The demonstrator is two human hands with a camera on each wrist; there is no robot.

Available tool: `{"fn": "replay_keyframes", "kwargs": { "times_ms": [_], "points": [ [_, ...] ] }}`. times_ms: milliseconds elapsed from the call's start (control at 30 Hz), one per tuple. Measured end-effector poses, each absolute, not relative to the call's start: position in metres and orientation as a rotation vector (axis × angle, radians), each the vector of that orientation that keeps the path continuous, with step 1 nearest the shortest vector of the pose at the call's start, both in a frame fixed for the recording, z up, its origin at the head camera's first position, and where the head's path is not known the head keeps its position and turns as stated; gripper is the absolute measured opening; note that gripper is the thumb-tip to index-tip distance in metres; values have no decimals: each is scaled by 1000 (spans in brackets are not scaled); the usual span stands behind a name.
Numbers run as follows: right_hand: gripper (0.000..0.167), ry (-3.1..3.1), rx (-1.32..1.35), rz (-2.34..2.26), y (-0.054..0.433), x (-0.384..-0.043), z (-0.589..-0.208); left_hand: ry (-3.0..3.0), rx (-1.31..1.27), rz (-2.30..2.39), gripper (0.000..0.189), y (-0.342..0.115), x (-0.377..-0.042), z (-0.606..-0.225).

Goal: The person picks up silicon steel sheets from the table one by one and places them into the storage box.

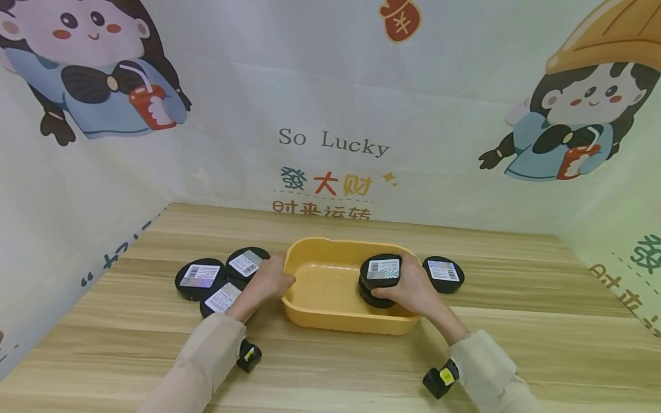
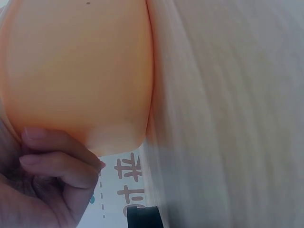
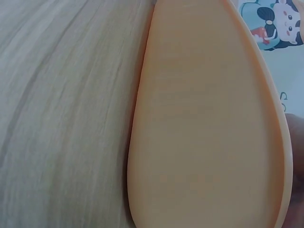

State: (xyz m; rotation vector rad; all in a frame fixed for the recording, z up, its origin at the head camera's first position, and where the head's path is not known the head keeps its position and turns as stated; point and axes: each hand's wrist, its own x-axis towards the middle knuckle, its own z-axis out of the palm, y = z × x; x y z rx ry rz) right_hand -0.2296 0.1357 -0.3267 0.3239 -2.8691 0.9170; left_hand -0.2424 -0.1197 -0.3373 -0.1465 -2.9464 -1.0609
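A yellow plastic basin point(image 1: 351, 324) stands on the wooden table. At its left end my left hand point(image 1: 265, 281) grips the rim; in the left wrist view the curled fingers point(image 2: 61, 166) hook over the edge. Inside the basin's right part, my right hand point(image 1: 413, 287) holds a flat round black case point(image 1: 382, 271) with a white label facing up. A second black case point(image 1: 381, 299) lies directly beneath it, partly hidden. The basin's outer wall point(image 3: 204, 109) fills most of the right wrist view, with the right hand barely showing at the edge.
Three labelled black cases point(image 1: 198, 276) lie close together left of the basin, one partly behind the left wrist. Another black case point(image 1: 444, 274) lies just right of the basin. A printed cloth backdrop point(image 1: 330, 92) rises behind the table and along its sides.
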Motion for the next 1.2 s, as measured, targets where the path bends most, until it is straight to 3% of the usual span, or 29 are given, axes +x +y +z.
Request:
{"fn": "replay_keyframes", "kwargs": {
  "times_ms": [300,733,1200],
  "points": [
    [78,-2854,402,897,133,-233,-330,-2941,-153,-1031,36,-120,-242,-338],
    [90,-3001,288,826,126,-230,-326,-2942,-150,-1054,38,-120,-242,-338],
    [76,-3046,244,724,125,-232,-328,-2957,-142,-1069,36,-119,-243,-338]
  ]
}}
